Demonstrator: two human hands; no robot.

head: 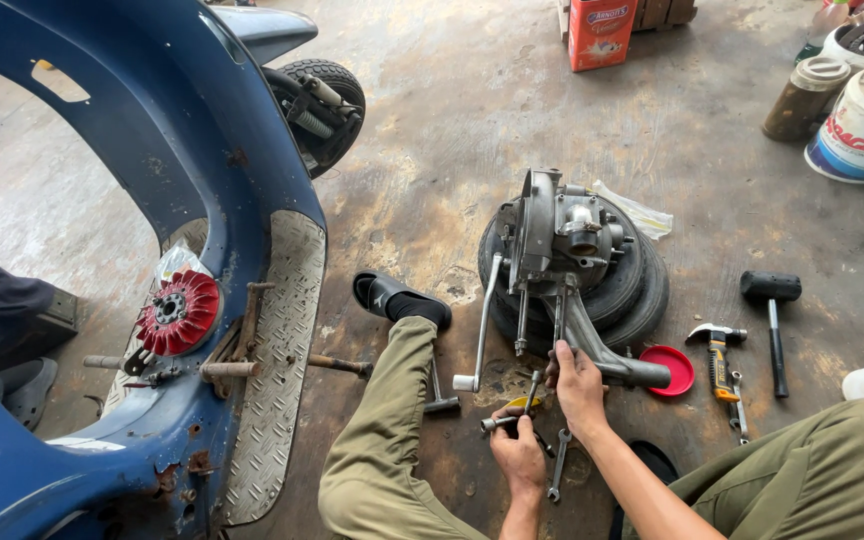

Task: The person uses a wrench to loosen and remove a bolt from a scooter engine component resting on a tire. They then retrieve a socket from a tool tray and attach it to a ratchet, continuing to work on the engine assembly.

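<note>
A: Where does the engine job stand?
B: The scooter engine [567,250] is out of the blue scooter body [152,130] and propped on a tyre [642,290] on the floor. The red flywheel [177,312] lies on the footboard.
A: And the hands?
B: The left hand [519,455] is clenched around a socket wrench [512,418]; the right hand [579,385] grips the engine's arm. I'd judge teardown midway.

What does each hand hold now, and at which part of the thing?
The left hand grips a socket wrench near the bend of its shaft. The right hand holds the lower arm of the grey engine, fingers closed around it.
</note>
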